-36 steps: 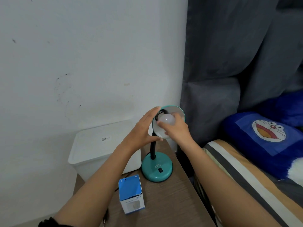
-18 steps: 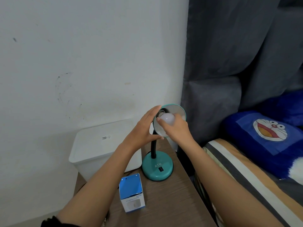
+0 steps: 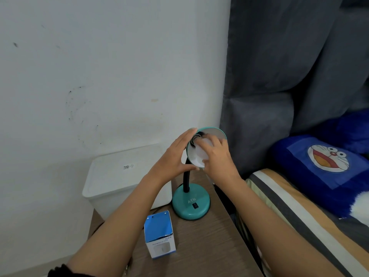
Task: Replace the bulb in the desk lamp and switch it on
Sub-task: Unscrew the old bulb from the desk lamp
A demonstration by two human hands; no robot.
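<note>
Bulb [image 3: 200,154] inside shade rim [image 3: 219,130]

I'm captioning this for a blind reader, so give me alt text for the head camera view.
A right hand grips a white bulb inside the teal desk lamp shade while the left hand steadies the shade from behind. The lamp stands on a wooden table beside a blue bulb box and a white bin.

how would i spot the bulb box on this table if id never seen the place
Find the brown wooden table between the white wall and the bed. In front of the teal desk lamp, beside the left forearm, stands the small bulb box. It alone is cardboard: blue top, white front.
</note>
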